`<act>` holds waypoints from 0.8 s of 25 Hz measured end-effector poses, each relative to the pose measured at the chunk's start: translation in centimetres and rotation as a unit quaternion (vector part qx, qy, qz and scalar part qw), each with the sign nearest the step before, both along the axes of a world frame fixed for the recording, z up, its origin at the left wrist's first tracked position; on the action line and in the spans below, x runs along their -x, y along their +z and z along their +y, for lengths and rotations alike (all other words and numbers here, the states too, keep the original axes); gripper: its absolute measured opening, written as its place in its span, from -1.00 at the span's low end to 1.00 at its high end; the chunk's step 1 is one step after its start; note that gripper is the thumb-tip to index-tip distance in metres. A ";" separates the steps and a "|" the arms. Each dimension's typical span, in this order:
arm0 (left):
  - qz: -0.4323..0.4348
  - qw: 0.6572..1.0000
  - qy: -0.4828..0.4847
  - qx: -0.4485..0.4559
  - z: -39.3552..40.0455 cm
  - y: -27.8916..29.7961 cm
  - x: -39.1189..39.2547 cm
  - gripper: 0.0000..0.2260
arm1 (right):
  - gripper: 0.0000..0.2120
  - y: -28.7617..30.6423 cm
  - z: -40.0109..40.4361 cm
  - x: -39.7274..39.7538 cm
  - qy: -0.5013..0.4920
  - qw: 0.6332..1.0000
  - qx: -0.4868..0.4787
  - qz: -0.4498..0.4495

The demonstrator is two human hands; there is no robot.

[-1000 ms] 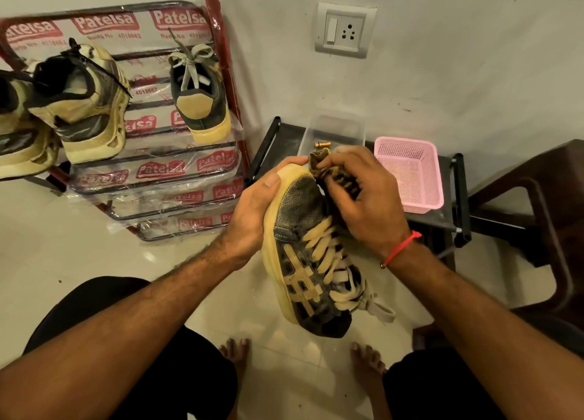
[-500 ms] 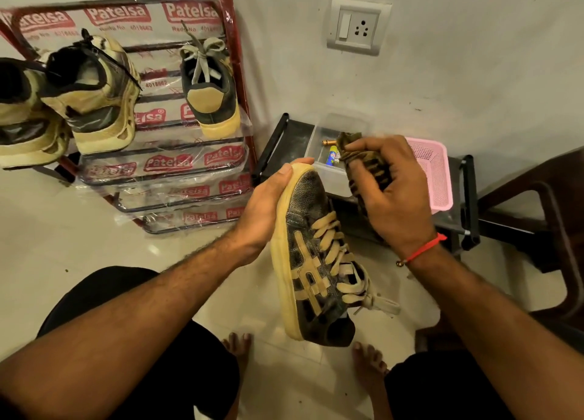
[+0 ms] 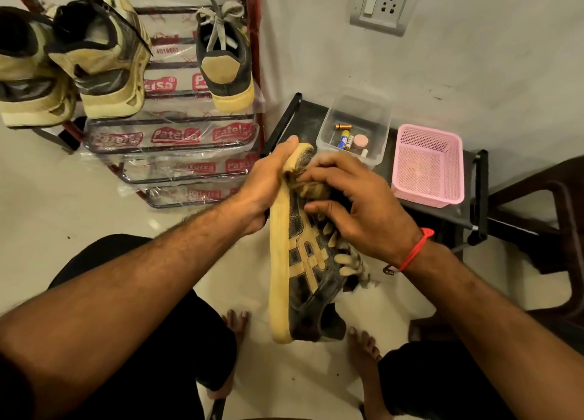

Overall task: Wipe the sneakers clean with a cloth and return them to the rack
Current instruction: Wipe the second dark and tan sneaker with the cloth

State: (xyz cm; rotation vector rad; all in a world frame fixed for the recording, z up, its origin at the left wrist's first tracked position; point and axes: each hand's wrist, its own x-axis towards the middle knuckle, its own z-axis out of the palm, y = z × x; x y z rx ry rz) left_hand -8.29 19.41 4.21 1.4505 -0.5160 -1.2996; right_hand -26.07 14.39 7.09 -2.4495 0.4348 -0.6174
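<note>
In the centre of the frame I hold a dark sneaker [image 3: 305,271] with tan stripes and a yellowed sole, tilted on its side, toe toward the top and heel toward the bottom. My left hand [image 3: 268,184] grips the toe end, thumb lying along the sole edge and fingers wrapped behind it. My right hand [image 3: 360,205] lies over the laces and upper, fingers curled and pressing a dark, crumpled cloth [image 3: 311,189] against the shoe near the toe; only a small part of the cloth shows under the fingers. A red thread [image 3: 414,250] circles my right wrist.

In the upper left stands a red metal shoe rack [image 3: 256,56], its shelves wrapped in printed plastic. Three sneakers sit on it: a matching dark one [image 3: 224,59], heel outward, and two bulky beige ones [image 3: 104,59] further left.

Right of centre, a low black stand [image 3: 300,116] carries a clear plastic box [image 3: 355,129] with batteries inside and, just beside it, a pink mesh basket [image 3: 428,164]. A wall socket [image 3: 382,4] is at the top right. A dark chair [image 3: 553,205] sits at the right edge. My bare feet [image 3: 235,320] rest on the pale tiled floor [image 3: 47,205] at the bottom.
</note>
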 end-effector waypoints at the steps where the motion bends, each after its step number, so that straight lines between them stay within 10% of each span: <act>1: 0.010 1.000 0.012 -0.020 0.1 0.0 -0.2 -0.48 | -0.68 -0.1 0.6 0.0 0.053 0.998 0.024 0.022; 5: 0.041 0.998 0.013 -0.048 0.0 0.1 -1.2 -0.36 | -0.69 -0.9 2.1 0.4 0.157 0.983 0.072 0.060; 14: 0.016 0.999 -0.023 -0.027 -0.1 1.0 -0.3 -0.40 | -0.77 -1.2 0.0 -0.5 -0.043 0.995 0.061 -0.066; 20: 0.051 0.998 0.021 -0.039 0.3 2.0 -2.5 -0.45 | -0.71 0.1 2.0 0.2 0.182 0.951 0.031 0.248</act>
